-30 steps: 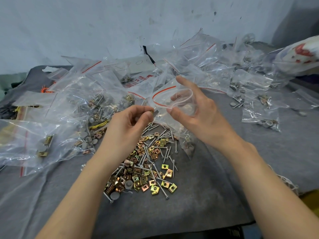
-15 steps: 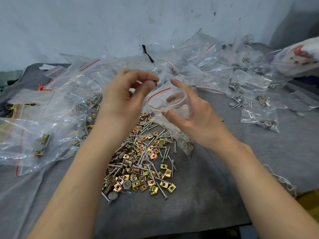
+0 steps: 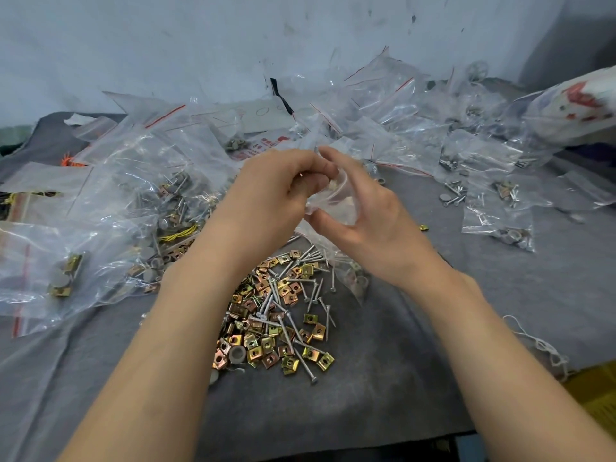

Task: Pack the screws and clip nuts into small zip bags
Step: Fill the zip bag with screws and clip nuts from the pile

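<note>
Our right hand holds a small clear plastic zip bag with a red line, with the thumb below and the fingers curved over it. The mouth of the zip bag faces ten o'clock. Our left hand is close against it, its fingers curled and bunched at that mouth. We cannot tell if they pinch a piece, because the tips are hidden.

At six o'clock from the hands, thin silver metal screws lie in a loose pile, mixed with golden square clip nuts, on a grey felt cloth. At nine o'clock lie clear bags with hardware inside. At three o'clock are more filled bags. At twelve o'clock a heap of crumpled clear bags lies before a pale wall.
</note>
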Available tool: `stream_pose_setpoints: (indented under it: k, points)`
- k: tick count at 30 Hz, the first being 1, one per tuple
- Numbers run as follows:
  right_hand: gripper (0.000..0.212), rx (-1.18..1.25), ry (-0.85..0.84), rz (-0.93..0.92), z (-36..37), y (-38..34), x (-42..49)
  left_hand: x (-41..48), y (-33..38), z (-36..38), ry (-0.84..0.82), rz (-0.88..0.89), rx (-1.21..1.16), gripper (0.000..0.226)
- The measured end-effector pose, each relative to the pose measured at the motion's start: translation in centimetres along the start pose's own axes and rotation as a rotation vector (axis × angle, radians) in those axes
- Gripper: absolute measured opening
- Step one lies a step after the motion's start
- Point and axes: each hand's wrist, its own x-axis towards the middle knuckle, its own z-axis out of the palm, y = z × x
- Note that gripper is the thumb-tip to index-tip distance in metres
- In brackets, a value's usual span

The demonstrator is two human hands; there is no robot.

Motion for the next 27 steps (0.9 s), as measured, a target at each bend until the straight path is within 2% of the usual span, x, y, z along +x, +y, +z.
stream_pose_setpoints:
  k: [4,9,13,17,21,24,27]
  points:
    - [0.073,0.008,0.027,0.008,-0.1,0.3,0.2,0.1,0.1,0.4,0.073,-0.002,-0.034,0.015]
    - [0.07,0.028,0.031,0.018,-0.1,0.5,0.2,0.2,0.0,-0.1,0.22,-0.012,-0.054,0.019]
    - [0.07,0.046,0.033,0.033,-0.4,0.8,0.0,-0.7,-1.0,-0.3,0.314,-0.103,-0.099,0.017]
    - [0.07,0.068,0.055,0.058,-0.7,0.9,0.0,-2.4,-1.5,-0.1,0.218,-0.116,-0.206,0.015]
    - [0.068,0.056,0.111,0.065,-0.8,0.7,0.2,-3.2,-1.1,0.3,0.083,0.012,-0.073,0.021]
    - [0.069,0.055,0.149,0.05,-0.4,0.5,0.2,-2.9,-1.0,0.6,0.075,-0.039,-0.006,0.011]
    - [0.075,0.14,0.099,0.058,-0.4,0.4,0.0,-2.6,-1.2,0.4,0.089,-0.087,-0.025,0.009]
